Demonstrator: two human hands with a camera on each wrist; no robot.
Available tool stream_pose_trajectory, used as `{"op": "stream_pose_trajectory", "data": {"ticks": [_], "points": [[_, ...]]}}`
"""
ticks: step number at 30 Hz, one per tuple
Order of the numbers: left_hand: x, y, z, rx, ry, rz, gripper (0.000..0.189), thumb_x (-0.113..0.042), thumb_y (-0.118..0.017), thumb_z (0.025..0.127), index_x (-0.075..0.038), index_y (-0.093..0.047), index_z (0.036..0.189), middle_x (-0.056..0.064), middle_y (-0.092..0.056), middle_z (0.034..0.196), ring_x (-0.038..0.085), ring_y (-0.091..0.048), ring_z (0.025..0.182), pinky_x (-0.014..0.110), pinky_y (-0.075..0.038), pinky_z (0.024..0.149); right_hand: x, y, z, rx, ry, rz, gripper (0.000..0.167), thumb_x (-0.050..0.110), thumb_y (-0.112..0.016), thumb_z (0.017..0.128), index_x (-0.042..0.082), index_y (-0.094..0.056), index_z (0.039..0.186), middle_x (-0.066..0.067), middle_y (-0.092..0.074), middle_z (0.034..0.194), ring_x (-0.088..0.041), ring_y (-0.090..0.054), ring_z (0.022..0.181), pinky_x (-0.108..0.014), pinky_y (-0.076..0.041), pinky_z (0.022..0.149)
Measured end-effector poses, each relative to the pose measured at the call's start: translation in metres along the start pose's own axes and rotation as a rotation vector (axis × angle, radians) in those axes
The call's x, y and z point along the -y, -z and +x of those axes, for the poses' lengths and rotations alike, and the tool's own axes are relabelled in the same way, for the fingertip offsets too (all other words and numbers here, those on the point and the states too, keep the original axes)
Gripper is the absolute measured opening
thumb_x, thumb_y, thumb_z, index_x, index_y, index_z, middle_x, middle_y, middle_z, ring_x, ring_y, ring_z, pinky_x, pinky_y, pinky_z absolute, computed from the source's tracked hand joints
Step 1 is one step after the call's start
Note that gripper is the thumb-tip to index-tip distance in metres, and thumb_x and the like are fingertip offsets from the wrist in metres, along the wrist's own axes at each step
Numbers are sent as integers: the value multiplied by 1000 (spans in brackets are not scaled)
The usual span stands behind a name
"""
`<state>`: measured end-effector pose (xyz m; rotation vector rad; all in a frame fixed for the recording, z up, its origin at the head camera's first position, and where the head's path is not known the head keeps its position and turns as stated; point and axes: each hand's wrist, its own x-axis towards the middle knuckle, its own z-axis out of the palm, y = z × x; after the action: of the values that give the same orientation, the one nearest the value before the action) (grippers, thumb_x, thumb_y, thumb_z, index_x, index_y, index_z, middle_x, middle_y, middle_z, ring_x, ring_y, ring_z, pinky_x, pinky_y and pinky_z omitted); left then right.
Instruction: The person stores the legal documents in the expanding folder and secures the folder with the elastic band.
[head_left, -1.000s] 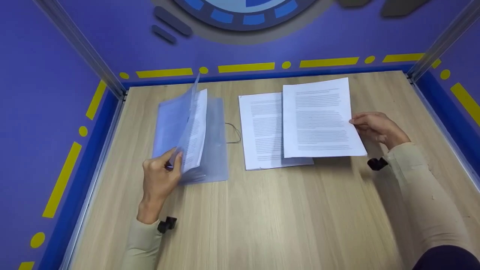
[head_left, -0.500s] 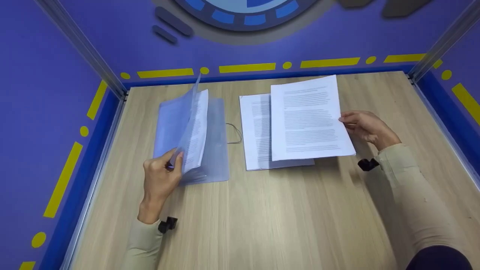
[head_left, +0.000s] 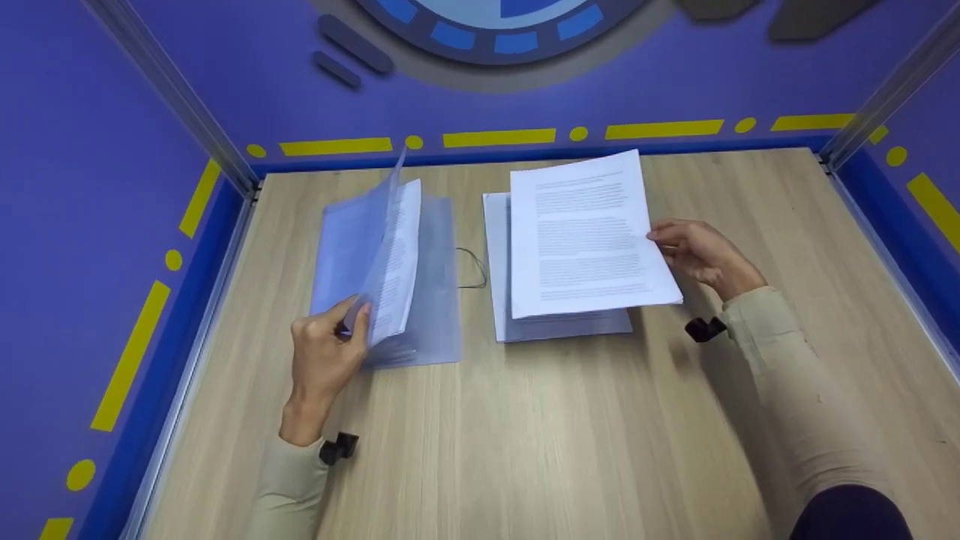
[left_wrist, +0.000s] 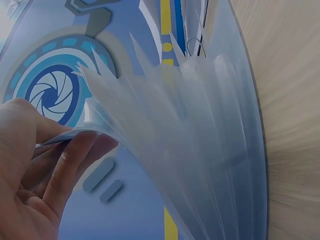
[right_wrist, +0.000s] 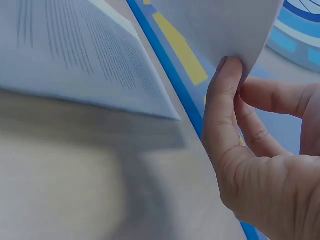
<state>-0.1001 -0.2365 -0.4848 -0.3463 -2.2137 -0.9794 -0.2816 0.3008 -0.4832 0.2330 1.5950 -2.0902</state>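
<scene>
A: ok so what's the left hand [head_left: 322, 349] up to?
B: pinching, thumb pressed against bent fingers. left forearm [head_left: 291, 487] runs back toward the body behind it.
A: and the right hand [head_left: 705, 255]?
B: also pinching, a bit further forward, fingertips pointing toward the left one. right forearm [head_left: 795, 390] slants back and outward.

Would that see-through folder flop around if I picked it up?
The see-through folder would probably flop: its leaves bend where the left hand pinches them. It may be slippery, since it looks smooth and shiny. It likely won't roll, because it's flat where it lies on the table.
</scene>
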Motion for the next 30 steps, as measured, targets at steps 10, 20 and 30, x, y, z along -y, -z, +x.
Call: {"op": "stream_pose_trajectory", "data": {"ticks": [10, 20, 30], "points": [[1, -1, -1, -5, -9, -4, 11, 4, -77, 92, 5, -82, 101, 13, -76, 70, 15, -66, 51, 17, -50, 51, -7, -22, 12, 49, 3, 61, 9, -2, -61, 105, -2, -69, 106, -13, -78, 101, -20, -76, 91, -30, -63, 75], [1, 0, -2, -3, 15, -20, 12, 3, -76, 92, 6, -82, 101, 14, -77, 72, 11, -63, 52, 10, -46, 53, -14, -50, 22, 92, 13, 95, 13, -4, -58, 105, -2, -70, 104, -13, -78, 98, -20, -75, 88, -29, -63, 74], [1, 1, -1, -12, 15, -20, 9, 3, -76, 91, 5, -82, 99, 12, -76, 69, 10, -61, 52, 11, -45, 52, -17, -78, 31, 91, -6, 116, 9, -6, -58, 104, -1, -64, 106, -11, -75, 92, -19, -75, 84, -29, -63, 73]]}}
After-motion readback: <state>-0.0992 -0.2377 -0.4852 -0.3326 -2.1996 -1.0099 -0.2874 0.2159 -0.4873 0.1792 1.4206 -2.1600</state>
